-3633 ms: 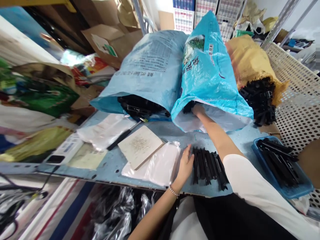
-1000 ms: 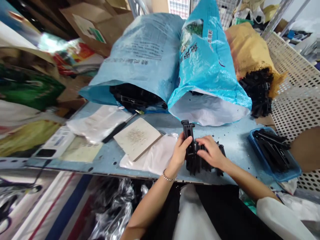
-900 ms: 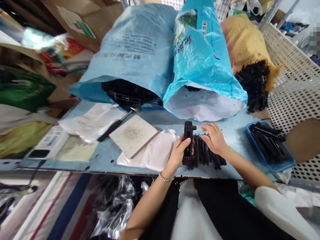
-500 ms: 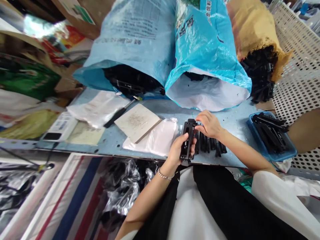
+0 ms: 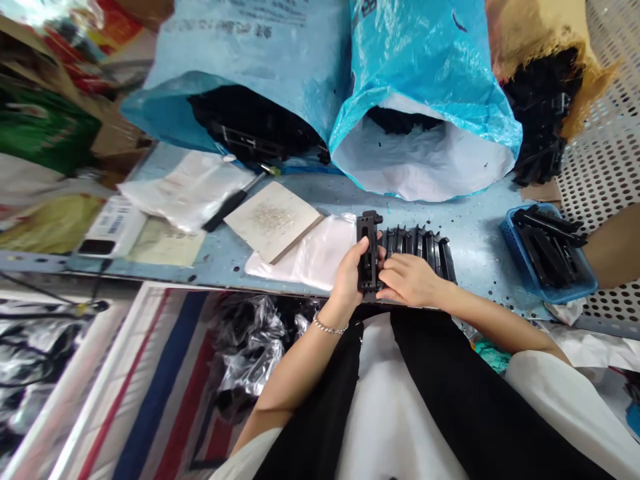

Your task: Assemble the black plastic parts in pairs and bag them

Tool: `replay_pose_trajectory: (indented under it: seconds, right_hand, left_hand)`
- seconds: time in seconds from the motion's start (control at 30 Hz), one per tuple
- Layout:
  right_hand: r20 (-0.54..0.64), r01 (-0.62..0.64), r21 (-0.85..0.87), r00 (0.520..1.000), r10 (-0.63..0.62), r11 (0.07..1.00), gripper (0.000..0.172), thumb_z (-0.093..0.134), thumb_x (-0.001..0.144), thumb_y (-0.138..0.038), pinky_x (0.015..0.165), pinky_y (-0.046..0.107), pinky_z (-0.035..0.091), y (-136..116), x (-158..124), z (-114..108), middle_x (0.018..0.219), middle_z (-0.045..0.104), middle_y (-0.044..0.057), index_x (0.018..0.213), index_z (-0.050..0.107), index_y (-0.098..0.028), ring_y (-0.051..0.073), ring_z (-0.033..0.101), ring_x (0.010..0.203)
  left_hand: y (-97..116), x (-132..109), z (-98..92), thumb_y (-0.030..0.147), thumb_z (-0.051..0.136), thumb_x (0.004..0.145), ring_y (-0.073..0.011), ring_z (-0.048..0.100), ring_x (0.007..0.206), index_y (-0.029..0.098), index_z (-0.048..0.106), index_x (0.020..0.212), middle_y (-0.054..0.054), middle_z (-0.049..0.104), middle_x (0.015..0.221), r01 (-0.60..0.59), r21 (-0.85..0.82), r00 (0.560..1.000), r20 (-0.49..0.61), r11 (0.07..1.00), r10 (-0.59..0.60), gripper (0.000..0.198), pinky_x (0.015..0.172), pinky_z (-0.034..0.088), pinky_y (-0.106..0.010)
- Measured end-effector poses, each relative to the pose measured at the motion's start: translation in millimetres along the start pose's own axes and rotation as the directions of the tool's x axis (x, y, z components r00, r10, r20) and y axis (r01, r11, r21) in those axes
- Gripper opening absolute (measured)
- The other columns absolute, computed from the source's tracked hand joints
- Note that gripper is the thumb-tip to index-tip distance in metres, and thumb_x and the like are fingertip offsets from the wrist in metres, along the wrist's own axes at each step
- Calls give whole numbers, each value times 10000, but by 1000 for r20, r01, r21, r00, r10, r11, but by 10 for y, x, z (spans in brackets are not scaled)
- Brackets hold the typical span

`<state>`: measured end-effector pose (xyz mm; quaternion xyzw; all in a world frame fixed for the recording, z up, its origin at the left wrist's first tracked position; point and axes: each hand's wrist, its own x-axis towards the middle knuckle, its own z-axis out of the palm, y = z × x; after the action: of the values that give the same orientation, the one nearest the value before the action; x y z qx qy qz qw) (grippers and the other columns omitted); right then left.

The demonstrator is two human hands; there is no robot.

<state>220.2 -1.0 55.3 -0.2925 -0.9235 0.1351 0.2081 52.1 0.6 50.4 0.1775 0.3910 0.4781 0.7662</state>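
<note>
Currently, a stiff-looking black part is being gripped by its long sides in the left hand, with the open right hand being laid against parts at 2 o'clock.

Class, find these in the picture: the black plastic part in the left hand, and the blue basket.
Black plastic part [image 5: 367, 250], head view, slotted face.
Blue basket [image 5: 563, 292], head view, front rim.

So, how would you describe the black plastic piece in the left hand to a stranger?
On the blue table, below the bright blue sack, black plastic pieces lie side by side in a row. At the row's left end, the left hand with the bracelet grips the one piece that is held, its long slot showing.
</note>
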Motion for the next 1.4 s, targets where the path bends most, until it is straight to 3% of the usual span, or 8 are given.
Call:
replay_pose_trajectory:
  seconds: [0.27, 0.37, 0.6, 0.77, 0.87, 1.0, 1.23, 1.4]
  right_hand:
    - [142, -297, 291, 953, 266, 909, 407, 338, 1090, -392, 608, 275, 416, -345, -144, 167, 736, 608, 9, 796, 543, -200, 140, 533, 632]
    - [57, -166, 197, 986, 158, 966, 294, 421, 1064, -366, 765, 331, 515, -307, -97, -16, 922, 667, 66, 956, 632, -191, 189, 625, 859]
    - [133, 192, -5, 973, -189, 981, 365, 539, 1006, -233, 938, 415, 581, -185, -44, -117, 1202, 690, 150, 1355, 558, -126, 259, 646, 1145]
    - [139, -165, 209, 981, 138, 964, 411, 643, 946, -401, 833, 407, 616, -59, -189, 31, 1158, 724, 131, 1288, 616, -174, 257, 706, 998]
    - [81, -434, 593, 870, 486, 678, 484, 669, 902, -485, 803, 408, 621, 36, -208, 132, 1132, 735, 100, 1292, 611, -204, 234, 727, 918]
    - [170, -377, 915, 683, 710, 143, 459, 746, 828, -517, 820, 402, 614, 23, -190, 245, 1074, 759, 72, 1174, 670, -226, 221, 735, 907]
    - [342, -167, 937, 628, 700, -308, 417, 782, 771, -581, 1019, 479, 535, -81, -62, 347, 1024, 786, 79, 967, 757, -214, 282, 710, 1089]
    - [338, -160, 934, 684, 646, -319, 383, 807, 734, -560, 1024, 449, 519, 8, 286, 502, 973, 788, 52, 911, 770, -222, 282, 690, 1120]
  left_hand:
    - [-113, -132, -163, 542, 667, 840, -94, 516, 508, 176, 686, 1097, 2, 634, 693, -97, 48, 995, 15, 994, 96, 447, 454, 399, -206]
    - [19, -193, -433, 625, 617, 850, -120, 489, 403, 147, 721, 1058, -7, 596, 530, 151, 169, 976, 133, 974, -174, 532, 385, 345, -218]
    - [242, -379, -735, 737, 512, 842, -225, 610, 444, 103, 787, 928, -160, 708, 627, 551, 481, 611, 322, 681, -723, 696, 392, 403, -291]
    - [136, -214, -787, 604, 623, 855, -279, 685, 740, 170, 741, 867, -145, 728, 851, 22, 649, 1000, -10, 760, -20, 450, 613, 525, -356]
    - [22, -60, -844, 429, 753, 797, -325, 643, 976, 181, 698, 885, -147, 684, 988, -225, 935, 880, 75, 274, 468, 269, 823, 525, -413]
    - [-50, 107, -960, 262, 659, 864, -337, 599, 1018, 174, 662, 794, -164, 650, 974, -202, 962, 868, 262, -182, 422, 112, 884, 496, -454]
    - [233, 222, -1207, 392, 667, 845, -175, 610, 775, 186, 704, 743, -30, 639, 802, -277, 836, 936, 122, 474, 331, 233, 746, 480, -306]
    - [271, 162, -1172, 402, 798, 686, -150, 584, 736, 177, 686, 717, -13, 637, 790, -252, 748, 952, 77, 614, 298, 253, 723, 468, -293]
